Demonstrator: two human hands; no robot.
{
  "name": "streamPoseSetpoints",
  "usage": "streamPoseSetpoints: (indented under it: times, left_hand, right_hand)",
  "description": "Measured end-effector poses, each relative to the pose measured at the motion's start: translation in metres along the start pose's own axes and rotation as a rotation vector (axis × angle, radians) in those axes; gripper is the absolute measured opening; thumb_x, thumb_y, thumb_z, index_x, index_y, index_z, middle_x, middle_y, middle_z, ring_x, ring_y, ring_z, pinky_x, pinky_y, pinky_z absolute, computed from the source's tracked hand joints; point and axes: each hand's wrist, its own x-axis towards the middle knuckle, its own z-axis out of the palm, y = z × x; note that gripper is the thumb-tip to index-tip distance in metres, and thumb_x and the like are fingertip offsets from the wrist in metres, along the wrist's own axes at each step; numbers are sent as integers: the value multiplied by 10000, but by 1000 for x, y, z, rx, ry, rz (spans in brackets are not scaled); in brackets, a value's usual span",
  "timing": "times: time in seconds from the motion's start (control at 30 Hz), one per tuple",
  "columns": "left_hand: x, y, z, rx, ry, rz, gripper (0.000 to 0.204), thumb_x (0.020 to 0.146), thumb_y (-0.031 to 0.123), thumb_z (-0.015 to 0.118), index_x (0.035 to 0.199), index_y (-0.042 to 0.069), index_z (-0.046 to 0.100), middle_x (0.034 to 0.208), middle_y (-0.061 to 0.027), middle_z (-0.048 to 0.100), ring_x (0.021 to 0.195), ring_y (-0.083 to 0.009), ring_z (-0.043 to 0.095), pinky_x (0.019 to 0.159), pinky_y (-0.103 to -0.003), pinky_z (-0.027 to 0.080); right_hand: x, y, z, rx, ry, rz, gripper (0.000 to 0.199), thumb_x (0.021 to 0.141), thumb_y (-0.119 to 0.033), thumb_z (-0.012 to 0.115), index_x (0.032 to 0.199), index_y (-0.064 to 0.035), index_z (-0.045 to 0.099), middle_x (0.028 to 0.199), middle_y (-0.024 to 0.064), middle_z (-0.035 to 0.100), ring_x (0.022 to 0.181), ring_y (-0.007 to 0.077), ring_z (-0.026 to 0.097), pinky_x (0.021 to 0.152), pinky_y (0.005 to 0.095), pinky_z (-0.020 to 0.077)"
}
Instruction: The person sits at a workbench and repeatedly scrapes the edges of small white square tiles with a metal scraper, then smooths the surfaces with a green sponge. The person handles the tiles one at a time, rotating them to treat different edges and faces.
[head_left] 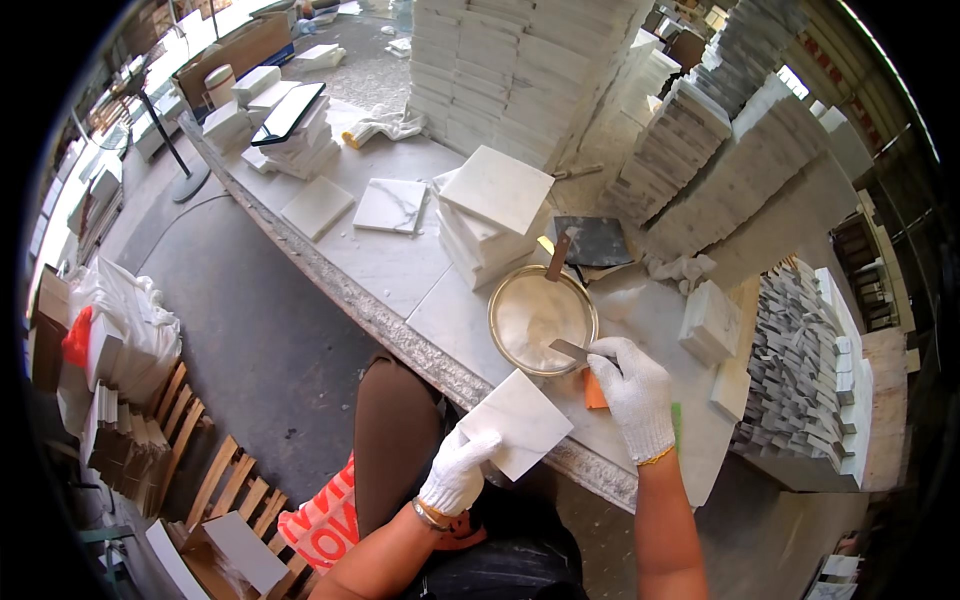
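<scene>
Holding a white square tile [517, 421] by its near corner in our left hand [457, 472], near table edge; right hand [636, 390] grips a putty knife [570, 349] over the metal bowl [541, 318] of white paste. Risks: one-corner pinch lets tile tip off the edge; paste drips on the marble table [400, 265].

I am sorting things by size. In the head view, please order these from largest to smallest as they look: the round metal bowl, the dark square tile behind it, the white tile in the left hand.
1. Round metal bowl.
2. White tile, nearly alike, and nearer the camera, so unsure.
3. Dark square tile, partly hidden.
</scene>
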Motion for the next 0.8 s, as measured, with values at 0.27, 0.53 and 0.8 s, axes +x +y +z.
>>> streamPoseSetpoints:
  times: [0.27, 0.53, 0.8]
  left_hand:
    - [7, 4, 5, -45, -21, 39, 652, 898, 166, 720, 1457, -43, 456, 1299, -130, 639, 1177, -244, 635, 1011, -376, 499]
    - [8, 2, 2, -16, 7, 17, 652, 911, 173, 716, 1467, -32, 446, 1308, -128, 635, 1179, -245, 636, 1005, -386, 507]
    - [7, 3, 8, -37, 40, 20, 594, 913, 182, 729, 1414, -45, 503, 1255, -114, 655, 1111, -197, 645, 959, -327, 510]
  right_hand:
    - [-2, 13, 10, 532, -96, 401, 204, 973, -122, 661, 1128, -1, 713, 888, 66, 722, 715, 89, 643, 637, 233, 530]
    - [2, 12, 14, 569, -146, 452, 238, 968, -165, 678, 1139, -6, 721, 852, 48, 723, 678, 65, 634, 537, 205, 479]
    - [-8, 6, 3, 613, -126, 485, 249, 963, -166, 682, 1150, -5, 712, 857, 46, 723, 677, 55, 625, 576, 196, 468]
